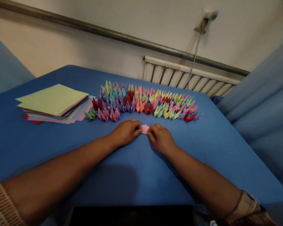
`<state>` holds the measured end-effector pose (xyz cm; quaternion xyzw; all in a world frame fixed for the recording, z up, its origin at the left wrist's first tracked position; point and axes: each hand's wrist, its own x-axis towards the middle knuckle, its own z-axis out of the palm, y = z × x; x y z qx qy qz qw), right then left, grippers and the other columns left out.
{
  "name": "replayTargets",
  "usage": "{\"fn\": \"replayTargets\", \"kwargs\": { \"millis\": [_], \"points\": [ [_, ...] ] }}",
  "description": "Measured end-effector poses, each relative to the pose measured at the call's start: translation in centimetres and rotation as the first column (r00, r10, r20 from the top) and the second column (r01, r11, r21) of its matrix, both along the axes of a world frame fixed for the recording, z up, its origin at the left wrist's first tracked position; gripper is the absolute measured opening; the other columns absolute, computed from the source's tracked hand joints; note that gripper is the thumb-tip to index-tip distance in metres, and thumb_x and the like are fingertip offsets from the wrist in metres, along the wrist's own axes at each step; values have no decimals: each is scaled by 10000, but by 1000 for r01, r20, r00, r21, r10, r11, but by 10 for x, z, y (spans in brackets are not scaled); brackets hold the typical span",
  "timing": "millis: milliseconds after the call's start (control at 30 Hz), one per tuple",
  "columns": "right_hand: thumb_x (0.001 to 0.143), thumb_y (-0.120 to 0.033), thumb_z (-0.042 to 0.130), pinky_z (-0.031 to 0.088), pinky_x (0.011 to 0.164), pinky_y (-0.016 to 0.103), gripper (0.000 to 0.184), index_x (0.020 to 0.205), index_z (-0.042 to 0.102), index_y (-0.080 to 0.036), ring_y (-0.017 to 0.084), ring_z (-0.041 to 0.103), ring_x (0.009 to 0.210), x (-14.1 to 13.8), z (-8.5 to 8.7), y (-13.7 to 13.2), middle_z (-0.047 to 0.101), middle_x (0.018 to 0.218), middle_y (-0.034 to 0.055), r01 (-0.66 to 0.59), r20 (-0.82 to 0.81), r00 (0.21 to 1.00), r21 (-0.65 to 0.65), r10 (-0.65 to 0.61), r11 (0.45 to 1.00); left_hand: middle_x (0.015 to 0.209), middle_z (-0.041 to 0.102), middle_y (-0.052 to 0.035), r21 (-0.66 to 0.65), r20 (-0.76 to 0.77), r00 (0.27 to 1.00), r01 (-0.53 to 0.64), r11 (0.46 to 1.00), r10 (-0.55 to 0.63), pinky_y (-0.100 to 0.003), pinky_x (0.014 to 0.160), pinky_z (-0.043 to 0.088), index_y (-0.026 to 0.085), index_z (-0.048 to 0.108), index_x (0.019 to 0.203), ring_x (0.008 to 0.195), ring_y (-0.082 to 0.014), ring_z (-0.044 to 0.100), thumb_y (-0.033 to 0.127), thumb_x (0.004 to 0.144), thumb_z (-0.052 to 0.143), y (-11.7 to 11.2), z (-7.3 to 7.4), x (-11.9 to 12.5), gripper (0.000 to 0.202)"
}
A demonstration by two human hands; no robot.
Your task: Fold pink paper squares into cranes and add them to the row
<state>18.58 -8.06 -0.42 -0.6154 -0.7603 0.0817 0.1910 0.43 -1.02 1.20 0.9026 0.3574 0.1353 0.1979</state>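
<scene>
A small folded piece of pink paper lies low over the blue tabletop, pinched from both sides. My left hand has its thumb and fingers closed on the left end of the paper. On the right end, the thumb and fingers of my right hand are closed too. Only the paper's middle shows; my fingers cover its ends. Just beyond my hands stand rows of folded paper cranes in red, pink, purple, yellow, green and blue.
A stack of coloured paper sheets, pale yellow on top, lies at the left. The blue-covered table reaches back toward a wall with a metal pipe and a radiator. Blue curtains hang at the right.
</scene>
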Motion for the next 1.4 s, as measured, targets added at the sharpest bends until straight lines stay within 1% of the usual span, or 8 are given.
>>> {"fn": "replayTargets", "kwargs": {
  "millis": [167,300,533,767,1033,1167,1300,1400],
  "points": [
    [957,-209,471,403,794,300,160,967,627,-174,192,561,883,1,4,-4,640,934,69,-41,55,998,0,41,999,839,645,-31,-1,9,999,-33,999,33,-282,735,443,186,633,804,818,-183,592,250,862,547,0,-2,2,122],
    [977,-213,431,399,784,314,220,1056,633,-184,204,558,887,3,10,-9,639,952,77,-102,145,984,-1,101,995,873,650,-29,-30,29,999,26,999,-25,-292,773,449,188,639,821,839,-181,593,260,864,556,4,-1,-4,118],
    [964,-262,486,399,779,298,179,945,649,-191,196,554,874,2,5,-3,635,929,64,-59,109,992,-14,60,998,984,662,-43,-48,69,993,95,994,-92,-320,887,440,192,673,845,944,-189,594,252,858,565,15,-2,-13,124],
    [945,-260,515,396,769,280,157,854,623,-191,175,559,833,1,2,-1,634,871,43,-22,2,1000,10,22,1000,983,658,-56,-36,38,999,25,999,-24,-343,898,436,177,658,748,951,-205,594,275,830,590,13,-1,-7,144],
    [934,-283,529,390,728,285,160,830,608,-191,173,564,793,-4,0,2,637,843,31,69,-10,998,2,-69,998,915,644,-45,9,18,999,-42,999,42,-338,856,432,182,633,729,894,-205,582,298,805,628,12,-7,-2,139],
    [945,-220,487,401,757,297,160,989,632,-168,191,574,851,-5,3,-3,650,914,56,30,57,998,26,-32,999,881,640,-40,25,2,998,-60,998,60,-336,840,426,184,621,722,872,-206,575,285,804,628,11,-7,-1,131],
    [966,-181,420,408,763,334,358,1286,576,-217,231,558,898,-3,8,-14,643,1030,84,-151,272,952,22,140,988,895,639,-43,18,-8,998,-68,998,68,-336,833,422,183,617,723,877,-208,570,301,809,634,9,-5,-1,147],
    [969,-172,401,421,770,350,397,1328,568,-198,246,551,924,-1,10,-22,634,1124,104,-197,365,911,-22,192,980,908,638,-47,13,-22,997,-75,997,75,-336,820,416,178,620,733,884,-210,568,285,806,636,9,-4,-1,130]
  ]
}}
